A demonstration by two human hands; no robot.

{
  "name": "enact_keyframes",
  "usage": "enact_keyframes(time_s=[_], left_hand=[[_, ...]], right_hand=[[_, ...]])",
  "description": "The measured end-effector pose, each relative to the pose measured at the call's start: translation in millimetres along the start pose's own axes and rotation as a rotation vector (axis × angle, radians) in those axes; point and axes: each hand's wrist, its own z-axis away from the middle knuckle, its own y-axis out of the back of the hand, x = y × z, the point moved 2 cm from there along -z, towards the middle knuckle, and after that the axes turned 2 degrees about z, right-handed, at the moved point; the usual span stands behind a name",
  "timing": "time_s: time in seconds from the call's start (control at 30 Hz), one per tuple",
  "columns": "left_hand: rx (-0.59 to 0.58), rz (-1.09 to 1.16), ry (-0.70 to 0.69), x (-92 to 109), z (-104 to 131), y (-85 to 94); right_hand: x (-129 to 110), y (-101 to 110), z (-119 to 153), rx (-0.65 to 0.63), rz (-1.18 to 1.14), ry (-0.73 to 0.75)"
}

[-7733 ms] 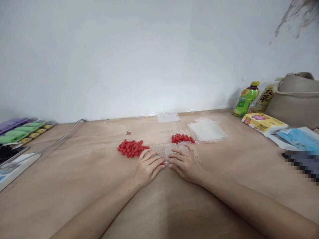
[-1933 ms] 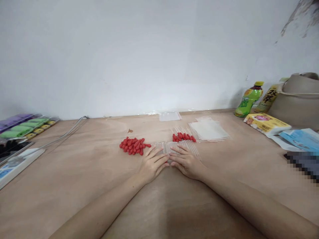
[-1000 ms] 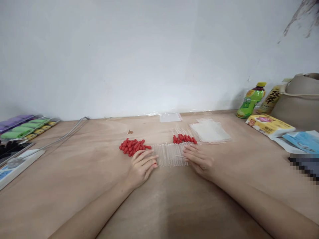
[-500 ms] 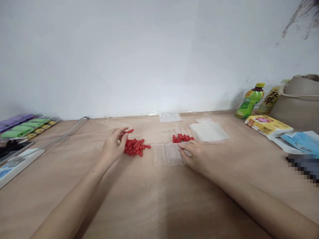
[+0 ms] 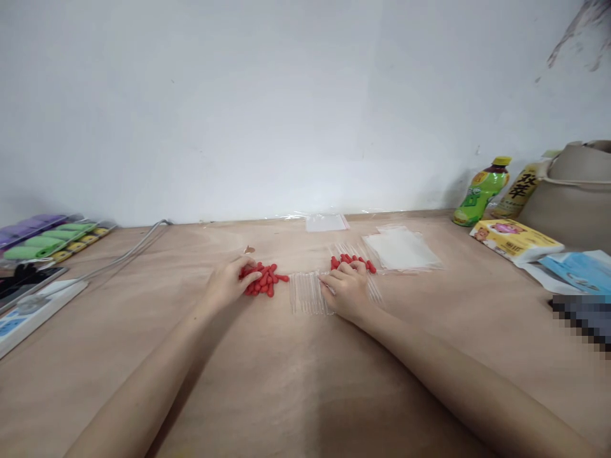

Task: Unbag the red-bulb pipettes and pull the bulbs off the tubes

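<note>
A pile of small red rubber dropper bulbs (image 5: 267,280) lies left of centre. My left hand (image 5: 226,283) is at the pile's left side, with thumb and fingers closed around red bulbs; its fingertips are partly hidden. Clear thin dropper tubes (image 5: 305,296) lie side by side in a row to the right of the pile. Over this row my right hand (image 5: 348,289) is closed, thumb and index finger pinched at the upper end of a tube. Just behind the right hand, more red bulbs (image 5: 367,264) sit at the ends of clear tubes.
Clear plastic bags (image 5: 401,248) lie behind on the right, another bag (image 5: 327,222) by the wall. At right are a green bottle (image 5: 482,194), a yellow tissue pack (image 5: 515,240) and a beige bag (image 5: 573,197). A power strip (image 5: 42,318) and coloured rolls (image 5: 52,238) lie left.
My left hand has lowered to the pile; the red bulb it held above is no longer seen there. My right hand has shifted left along the row of tubes.
</note>
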Motion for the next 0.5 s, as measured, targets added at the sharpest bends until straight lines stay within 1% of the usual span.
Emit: enact_keyframes(time_s=[0.07, 0.13, 0.2, 0.37, 0.43, 0.5], left_hand=[[-0.012, -0.025, -0.084, -1, 0, -1.4], [-0.008, -0.043, -0.132, -1, -1, -1.0], [0.021, -0.052, -0.131, 0, -1, 1.0], [0.186, -0.050, -0.087, 9, -1, 7.4], [0.193, -0.035, -0.115, 15, -1, 7.7], [0.172, -0.015, -0.162, 20, -1, 7.1]], right_hand=[[-3, -1, 1, -0.037, 0.000, 0.012], [-6, -1, 1, -0.067, 0.002, 0.014], [-8, 0, 1, -0.081, 0.001, 0.013], [-10, -2, 3, -0.098, -0.030, 0.011], [-10, -4, 5, -0.100, -0.051, 0.015], [-11, -5, 5, -0.094, -0.064, 0.024]])
